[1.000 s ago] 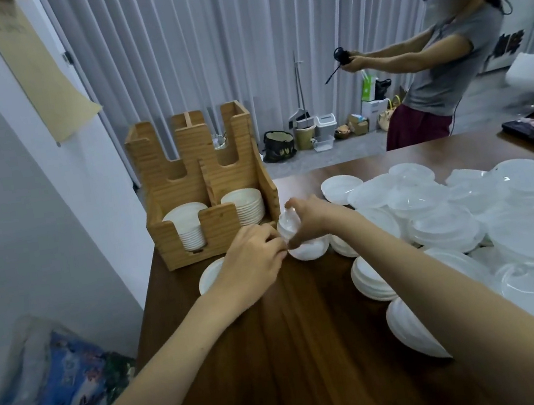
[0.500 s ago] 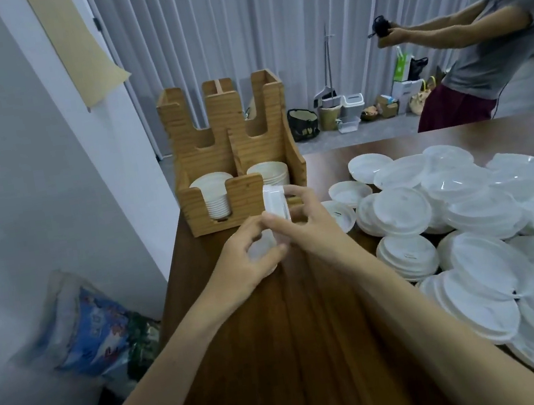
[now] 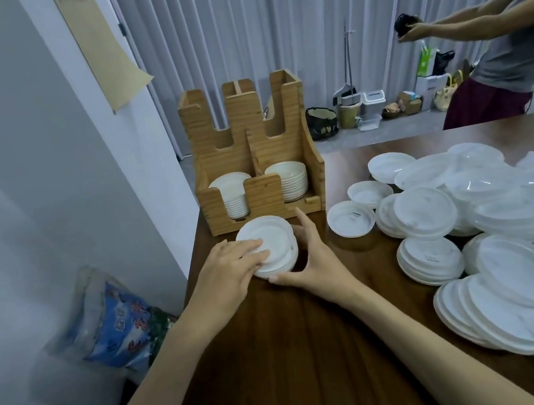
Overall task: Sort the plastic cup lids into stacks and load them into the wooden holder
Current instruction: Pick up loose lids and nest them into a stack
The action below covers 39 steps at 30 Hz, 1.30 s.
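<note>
A small stack of white lids (image 3: 273, 241) lies flat on the brown table (image 3: 302, 353) just in front of the wooden holder (image 3: 254, 159). My left hand (image 3: 231, 273) rests on top of this stack with straight fingers. My right hand (image 3: 311, 254) cups the stack's right and near edge between thumb and fingers. The holder's two front bays each hold a stack of white lids (image 3: 286, 180); its tall back bays look bare. A big heap of loose white and clear lids (image 3: 490, 221) covers the right side of the table.
A grey wall runs close along the table's left edge, with a blue printed plastic bag (image 3: 117, 325) on the floor beside it. Another person (image 3: 494, 40) stands beyond the far edge, arms stretched left. Bins and bags line the curtain.
The lids, held upright on edge between both hands half a second ago, now lie flat on the table as one stack. My left hand moved onto the top.
</note>
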Available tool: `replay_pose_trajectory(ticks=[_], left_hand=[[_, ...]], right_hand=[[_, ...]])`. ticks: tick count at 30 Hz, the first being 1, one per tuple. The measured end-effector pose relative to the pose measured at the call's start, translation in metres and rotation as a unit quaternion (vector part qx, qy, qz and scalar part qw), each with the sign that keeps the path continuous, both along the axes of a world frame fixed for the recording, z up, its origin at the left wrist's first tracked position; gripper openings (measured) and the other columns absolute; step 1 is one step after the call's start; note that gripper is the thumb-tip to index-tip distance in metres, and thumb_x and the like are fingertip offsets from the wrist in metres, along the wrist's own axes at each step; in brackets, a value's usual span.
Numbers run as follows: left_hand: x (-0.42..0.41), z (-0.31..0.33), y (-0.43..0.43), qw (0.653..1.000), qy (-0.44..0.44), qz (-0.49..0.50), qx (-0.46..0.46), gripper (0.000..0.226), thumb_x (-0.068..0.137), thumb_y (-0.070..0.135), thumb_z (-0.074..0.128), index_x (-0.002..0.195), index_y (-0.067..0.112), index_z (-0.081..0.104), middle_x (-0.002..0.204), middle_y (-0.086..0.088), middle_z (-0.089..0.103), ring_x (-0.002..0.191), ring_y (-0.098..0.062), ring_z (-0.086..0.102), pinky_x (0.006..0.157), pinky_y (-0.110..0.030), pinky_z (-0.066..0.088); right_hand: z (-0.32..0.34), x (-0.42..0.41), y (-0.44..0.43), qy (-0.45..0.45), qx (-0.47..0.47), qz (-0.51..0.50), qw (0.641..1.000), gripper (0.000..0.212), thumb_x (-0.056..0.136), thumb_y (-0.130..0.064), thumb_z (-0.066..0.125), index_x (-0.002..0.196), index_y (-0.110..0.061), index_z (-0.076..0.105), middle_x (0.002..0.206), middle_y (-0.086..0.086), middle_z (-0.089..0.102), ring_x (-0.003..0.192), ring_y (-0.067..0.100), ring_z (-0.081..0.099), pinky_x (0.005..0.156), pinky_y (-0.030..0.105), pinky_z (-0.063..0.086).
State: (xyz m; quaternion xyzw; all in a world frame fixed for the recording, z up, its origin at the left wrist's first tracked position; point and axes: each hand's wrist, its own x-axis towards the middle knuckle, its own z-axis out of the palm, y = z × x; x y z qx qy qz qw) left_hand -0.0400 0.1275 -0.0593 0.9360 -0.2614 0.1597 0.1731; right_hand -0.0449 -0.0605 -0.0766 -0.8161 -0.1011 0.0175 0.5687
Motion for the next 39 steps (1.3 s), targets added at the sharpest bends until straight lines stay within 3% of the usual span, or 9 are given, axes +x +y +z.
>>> replay_pose_trajectory(ticks=[2,7,12,15,19,24,30,35,39], left_hand=[[0.004,0.001,0.002,1.0,0.014,-0.019,0.006,0.029,0.088,0.007,0.063,0.114,0.017,0.069,0.127,0.0,0.061,0.121,-0.017,0.053,0.109,-0.037,0.025],[0.009,0.006,0.006,0.998,0.049,-0.034,0.025,0.028,0.093,0.014,0.057,0.119,0.02,0.066,0.132,0.004,0.057,0.127,-0.012,0.047,0.113,-0.032,0.012],[0.007,0.011,0.003,0.993,0.041,-0.039,0.108,0.033,0.097,0.019,0.049,0.129,0.025,0.058,0.14,0.006,0.049,0.132,-0.012,0.039,0.113,-0.03,0.003],[0.004,0.008,-0.003,0.987,0.021,-0.037,0.154,0.035,0.093,0.012,0.057,0.126,0.023,0.06,0.134,0.001,0.055,0.126,-0.017,0.047,0.111,-0.034,0.01],[0.002,0.011,-0.008,0.979,-0.011,-0.026,0.201,0.033,0.088,0.01,0.061,0.119,0.021,0.064,0.123,-0.001,0.062,0.116,-0.021,0.055,0.109,-0.042,0.028],[-0.001,0.013,-0.014,0.97,0.012,-0.03,0.24,0.036,0.098,0.018,0.04,0.132,0.025,0.049,0.138,0.002,0.045,0.127,-0.016,0.038,0.109,-0.034,0.024],[0.008,0.01,-0.011,0.978,0.08,-0.025,0.191,0.039,0.103,0.031,0.026,0.138,0.025,0.045,0.149,0.01,0.035,0.134,-0.01,0.028,0.111,-0.032,0.019],[0.012,0.008,-0.017,0.983,0.062,0.011,0.171,0.04,0.103,0.032,0.028,0.135,0.022,0.049,0.145,0.008,0.042,0.13,-0.012,0.035,0.109,-0.03,0.023],[0.012,0.007,-0.026,0.988,0.053,0.036,0.139,0.039,0.103,0.03,0.032,0.136,0.018,0.047,0.144,0.002,0.043,0.129,-0.014,0.037,0.108,-0.028,0.027]], right_hand=[[-0.003,0.002,0.003,-0.003,0.009,0.007,1.0,0.125,0.063,-0.032,0.088,0.151,-0.032,-0.002,0.136,-0.02,0.039,0.128,-0.004,0.037,0.104,0.01,0.028],[-0.009,0.01,0.008,-0.02,-0.003,0.011,1.0,0.123,0.063,-0.036,0.088,0.149,-0.038,0.0,0.147,-0.012,0.036,0.134,0.003,0.035,0.114,0.032,0.031],[-0.011,0.013,0.005,-0.018,0.012,0.002,1.0,0.119,0.065,-0.034,0.087,0.15,-0.035,0.004,0.131,-0.02,0.043,0.12,-0.01,0.042,0.104,0.017,0.035],[-0.011,0.013,0.006,-0.022,0.001,0.0,1.0,0.119,0.065,-0.041,0.086,0.15,-0.037,0.003,0.123,-0.036,0.036,0.111,-0.024,0.036,0.094,0.005,0.03],[-0.01,0.013,0.007,-0.021,0.005,-0.005,1.0,0.118,0.064,-0.043,0.085,0.149,-0.039,0.004,0.138,-0.018,0.04,0.124,-0.006,0.038,0.103,0.017,0.031],[-0.009,0.011,0.005,-0.026,-0.011,-0.008,1.0,0.115,0.067,-0.04,0.084,0.149,-0.037,0.003,0.141,-0.006,0.042,0.128,0.004,0.04,0.105,0.021,0.032],[-0.009,0.013,0.005,-0.043,-0.031,-0.013,0.999,0.107,0.07,-0.038,0.082,0.151,-0.026,0.013,0.152,-0.008,0.031,0.135,0.002,0.031,0.111,0.022,0.028],[-0.009,0.001,-0.002,-0.099,-0.172,-0.065,0.978,0.083,0.083,-0.03,0.072,0.149,-0.019,0.024,0.154,0.001,0.027,0.142,0.014,0.023,0.115,0.029,0.021],[-0.006,-0.009,-0.021,-0.156,-0.339,-0.181,0.91,0.056,0.09,-0.023,0.058,0.142,-0.011,0.04,0.145,0.011,0.039,0.135,0.026,0.033,0.115,0.037,0.022]])
